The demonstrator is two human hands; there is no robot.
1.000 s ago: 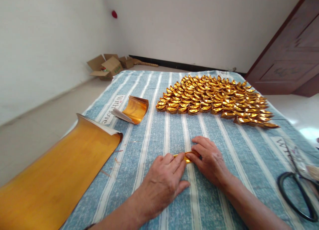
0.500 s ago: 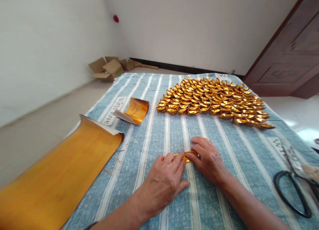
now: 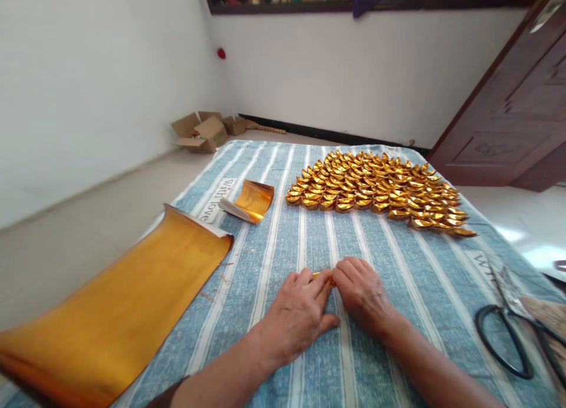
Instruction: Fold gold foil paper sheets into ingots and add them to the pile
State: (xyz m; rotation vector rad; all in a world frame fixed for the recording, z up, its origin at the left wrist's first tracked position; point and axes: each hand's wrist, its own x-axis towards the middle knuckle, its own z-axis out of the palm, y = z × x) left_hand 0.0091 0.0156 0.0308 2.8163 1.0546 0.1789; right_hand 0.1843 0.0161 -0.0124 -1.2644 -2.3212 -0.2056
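Note:
A small folded piece of gold foil paper (image 3: 315, 275) lies on the striped cloth, mostly hidden beneath my fingers. My left hand (image 3: 300, 308) presses its fingers together over the left part, with the thumb off to the side on the cloth. My right hand (image 3: 360, 287) is closed around the right end, its fingertips touching my left ones. Farther off sit many folded gold paper ingots (image 3: 375, 190) in tight rows. A curled stack of cut gold sheets (image 3: 254, 201) rests to their left.
A large gold foil sheet (image 3: 132, 302) lies along the table's left side. Black-handled scissors (image 3: 506, 331) are at the right edge, beside a brownish item (image 3: 546, 313). Blue-and-white striped cloth (image 3: 265, 266) covers the table. Cardboard boxes (image 3: 206, 134) stand on the floor behind.
My right hand has drawn in toward my left and curled over the foil's right end, covering more of it. My left hand holds nearly the same pose. The view has tilted upward.

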